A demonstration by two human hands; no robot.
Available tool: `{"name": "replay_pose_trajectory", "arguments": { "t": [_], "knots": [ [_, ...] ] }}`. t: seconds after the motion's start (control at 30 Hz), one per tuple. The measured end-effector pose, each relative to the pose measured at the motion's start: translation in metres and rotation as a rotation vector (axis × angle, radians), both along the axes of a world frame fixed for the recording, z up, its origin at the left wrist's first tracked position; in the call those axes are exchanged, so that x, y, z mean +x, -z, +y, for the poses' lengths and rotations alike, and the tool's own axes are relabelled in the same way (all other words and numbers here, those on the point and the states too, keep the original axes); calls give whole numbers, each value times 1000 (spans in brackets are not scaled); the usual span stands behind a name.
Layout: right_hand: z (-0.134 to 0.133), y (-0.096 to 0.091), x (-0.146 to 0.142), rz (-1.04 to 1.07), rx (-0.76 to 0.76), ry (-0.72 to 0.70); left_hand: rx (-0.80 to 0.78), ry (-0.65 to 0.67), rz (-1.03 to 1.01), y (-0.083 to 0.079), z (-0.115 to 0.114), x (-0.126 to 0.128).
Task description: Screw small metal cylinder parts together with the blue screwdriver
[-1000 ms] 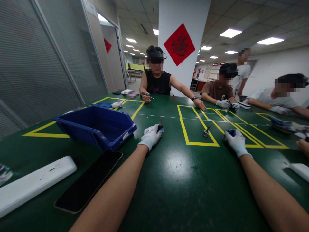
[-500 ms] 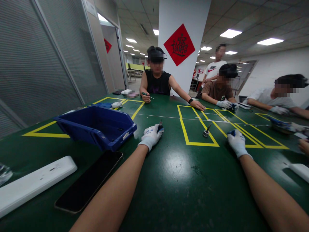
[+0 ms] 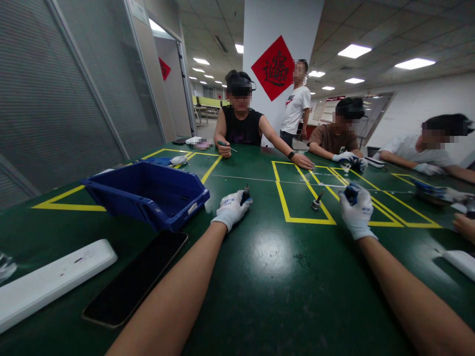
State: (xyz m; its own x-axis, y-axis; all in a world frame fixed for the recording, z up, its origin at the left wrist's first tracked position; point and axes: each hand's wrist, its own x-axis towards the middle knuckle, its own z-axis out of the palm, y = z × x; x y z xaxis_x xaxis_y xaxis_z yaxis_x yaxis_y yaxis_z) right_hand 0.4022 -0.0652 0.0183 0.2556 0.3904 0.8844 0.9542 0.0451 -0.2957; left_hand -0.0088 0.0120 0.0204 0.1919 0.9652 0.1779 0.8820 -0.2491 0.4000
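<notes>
Head view. Left hand (image 3: 230, 207), knit glove, whitish: grip narrow, closed about a small dark metal piece (image 3: 246, 190), thin pin upward above the fingertips. Right hand (image 3: 356, 210), same glove, raised, fingers curled; can't tell whether that grip holds anything. Second metal piece (image 3: 316, 202), round base, tilted stem, between the hands, touching neither. Tabletop (image 3: 274, 301) smooth, glossy green; bin (image 3: 126, 200) of blue plastic, sloped walls.

Near the centre, the left grip (image 3: 230, 207) hides part of a metal piece (image 3: 247, 191). At centre right, whether the right grip (image 3: 356, 207) holds anything cannot be told. The left edge cuts off a white bar (image 3: 59, 278); the right edge, a white object (image 3: 460, 262).
</notes>
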Motion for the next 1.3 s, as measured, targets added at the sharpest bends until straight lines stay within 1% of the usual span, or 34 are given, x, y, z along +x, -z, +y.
{"name": "replay_pose_trajectory", "arguments": {
  "t": [0.07, 0.13, 0.17, 0.2, 0.23, 0.27, 0.3, 0.33, 0.43, 0.53, 0.63, 0.77, 0.9, 1.0, 1.07, 1.17, 1.23, 1.3],
  "knots": [
    [-2, -6, -46, -29, 67, -144, 6, 11, 5, 4, 4, -1],
    [-3, -3, -92, -36, 63, -290, 13, 19, 8, 8, 7, -2],
    [-3, 1, -114, -58, 18, -392, 15, 29, 3, 9, 8, -2],
    [-2, 6, -134, -114, -63, -517, 19, 45, -7, 11, 9, -2],
    [0, 11, -151, -182, -172, -641, 24, 64, -22, 12, 9, -2],
    [3, 16, -166, -235, -272, -733, 30, 87, -38, 13, 9, -2],
    [7, 19, -178, -248, -337, -778, 35, 112, -55, 14, 9, -1],
    [11, 22, -187, -236, -379, -790, 42, 134, -69, 14, 8, 0],
    [25, 25, -200, -122, -405, -708, 57, 201, -103, 14, 5, 2],
    [36, 26, -195, -50, -442, -617, 58, 237, -152, 12, 3, 5],
    [39, 27, -182, -19, -466, -563, 56, 201, -244, 10, 0, 9],
    [37, 27, -171, -12, -490, -559, 87, 194, -414, 9, 0, 13],
    [33, 25, -170, -49, -517, -547, 124, 168, -613, 10, 2, 17],
    [30, 24, -173, -94, -553, -511, 119, 133, -722, 9, 2, 21],
    [29, 23, -174, -113, -583, -465, 88, 146, -744, 8, -1, 22],
    [31, 23, -172, -125, -668, -339, 48, 167, -714, 6, -4, 21],
    [32, 24, -168, -128, -728, -248, 48, 160, -682, 5, -6, 20],
    [32, 23, -163, -139, -747, -189, 55, 148, -650, 2, -8, 18]
  ]
}}
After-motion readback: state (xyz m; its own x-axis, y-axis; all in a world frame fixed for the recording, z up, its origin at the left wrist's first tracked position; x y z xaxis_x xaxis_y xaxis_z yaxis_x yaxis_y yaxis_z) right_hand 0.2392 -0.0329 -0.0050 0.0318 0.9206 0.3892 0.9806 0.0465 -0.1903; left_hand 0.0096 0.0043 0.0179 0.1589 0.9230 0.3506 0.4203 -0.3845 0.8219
